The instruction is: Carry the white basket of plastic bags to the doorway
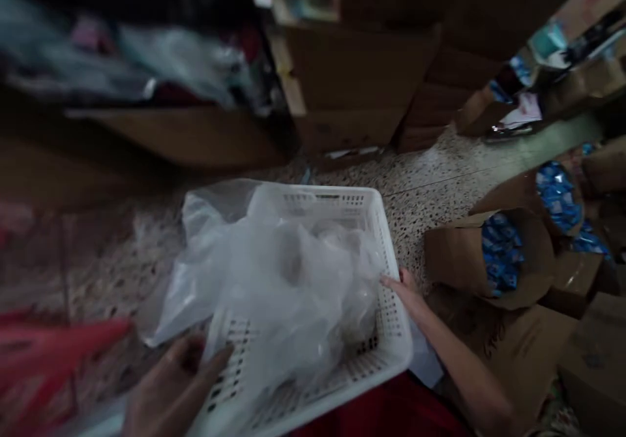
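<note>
Basket point(391, 349), white and perforated, was held tilted above the speckled floor point(440, 182), low in the middle of the view, with a heap of clear plastic film point(293, 274) piled in it and spilling over its left rim. At the far left a blurred red shape point(44, 352) was seen, too smeared to be identified. Next to it, the left hand point(171, 391) was pressed against the basket's near left corner, the fingers curled round the rim where the film hung over; the grip there was judged closed on basket and film together, though the blur left this uncertain. At the right rim the right hand point(405, 290) was laid with fingers extended along the wall, a light, narrow hold rather than a firm clasp. Further right, open cardboard boxes point(454, 261) filled with small blue packets point(499, 251) stood on the floor. Given the tilt and the loose right-hand hold, the basket could be expected to slip or tip further, and the film, being light and slack, could slide out over the left edge onto the floor. Film trapped under the left fingers could also make that hold slippery.
</note>
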The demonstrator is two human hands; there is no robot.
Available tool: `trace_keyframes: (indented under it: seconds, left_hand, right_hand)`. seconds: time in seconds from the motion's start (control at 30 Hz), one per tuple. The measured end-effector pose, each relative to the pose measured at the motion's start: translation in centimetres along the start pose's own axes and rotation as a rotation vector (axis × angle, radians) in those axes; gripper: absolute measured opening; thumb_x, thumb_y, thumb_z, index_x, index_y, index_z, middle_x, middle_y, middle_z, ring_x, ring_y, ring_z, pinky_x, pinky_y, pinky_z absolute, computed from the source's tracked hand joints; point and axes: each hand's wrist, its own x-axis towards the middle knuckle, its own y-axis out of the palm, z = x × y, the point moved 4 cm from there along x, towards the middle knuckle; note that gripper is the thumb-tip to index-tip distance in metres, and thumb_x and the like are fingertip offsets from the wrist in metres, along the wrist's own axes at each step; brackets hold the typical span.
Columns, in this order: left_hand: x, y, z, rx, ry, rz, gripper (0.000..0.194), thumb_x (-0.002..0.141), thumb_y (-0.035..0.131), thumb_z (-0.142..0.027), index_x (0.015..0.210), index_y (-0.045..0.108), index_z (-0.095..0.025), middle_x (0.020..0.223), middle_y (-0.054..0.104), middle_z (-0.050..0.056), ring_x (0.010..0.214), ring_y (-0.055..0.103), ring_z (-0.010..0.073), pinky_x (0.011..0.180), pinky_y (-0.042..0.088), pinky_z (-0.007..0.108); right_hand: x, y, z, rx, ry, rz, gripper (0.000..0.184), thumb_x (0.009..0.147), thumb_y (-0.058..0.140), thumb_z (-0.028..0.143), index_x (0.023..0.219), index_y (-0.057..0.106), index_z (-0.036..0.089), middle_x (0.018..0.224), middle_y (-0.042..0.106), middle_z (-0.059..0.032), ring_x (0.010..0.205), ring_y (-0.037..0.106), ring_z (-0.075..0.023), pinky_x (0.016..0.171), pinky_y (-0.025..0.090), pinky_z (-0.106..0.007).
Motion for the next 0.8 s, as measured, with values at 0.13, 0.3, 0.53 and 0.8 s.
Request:
trace_keyframes:
  seconds: [0.13, 0.3, 0.53, 0.8]
  left_hand:
    - [-2.8, -1.1, -0.3, -0.109, 0.183, 0.074, 0.052, 0.051, 0.055, -0.068, 0.083, 0.064, -0.029, 0.072, 0.071, 0.004, 0.076, 0.067, 0.0330, 0.072, 0.049, 0.041]
    - [-0.9, -2.2, -4.5, -0.149, 0.576, 0.164, 0.047, 0.058, 0.056, -0.062, 0.085, 0.064, -0.024, 0.068, 0.065, 0.003, 0.067, 0.061, 0.0256, 0.064, 0.042, 0.034]
    - [9.0, 2.6, -7.2, -0.192, 1.042, 0.380, 0.040, 0.063, 0.058, -0.058, 0.082, 0.064, -0.023, 0.067, 0.061, 0.001, 0.065, 0.057, 0.0212, 0.063, 0.041, 0.031]
    - [11.2, 6.8, -9.4, -0.253, 1.364, 0.524, 0.023, 0.066, 0.054, -0.045, 0.072, 0.058, -0.024, 0.069, 0.058, 0.000, 0.068, 0.057, 0.0206, 0.066, 0.041, 0.030]
  right_hand:
    - [-9.5, -2.6, -4.1, 0.177, -0.116, -0.143, 0.059, 0.054, 0.089, 0.036, 0.105, 0.062, 0.024, 0.097, 0.077, -0.0024, 0.088, 0.070, -0.0248, 0.078, 0.056, -0.035]
    - [-16.3, -1.8, -5.3, 0.282, -0.302, -0.430, 0.045, 0.054, 0.078, 0.032, 0.095, 0.063, 0.023, 0.091, 0.074, -0.0006, 0.087, 0.067, -0.0234, 0.078, 0.055, -0.033]
    - [-20.2, 7.3, -12.4, 0.366, -0.364, -0.880, 0.046, 0.057, 0.078, 0.041, 0.096, 0.063, 0.022, 0.096, 0.076, -0.0051, 0.093, 0.070, -0.0285, 0.082, 0.058, -0.039]
    - [-19.1, 12.1, -20.7, 0.496, -0.334, -1.097, 0.044, 0.055, 0.077, 0.043, 0.093, 0.068, 0.025, 0.096, 0.080, -0.0092, 0.090, 0.074, -0.0340, 0.078, 0.060, -0.044]
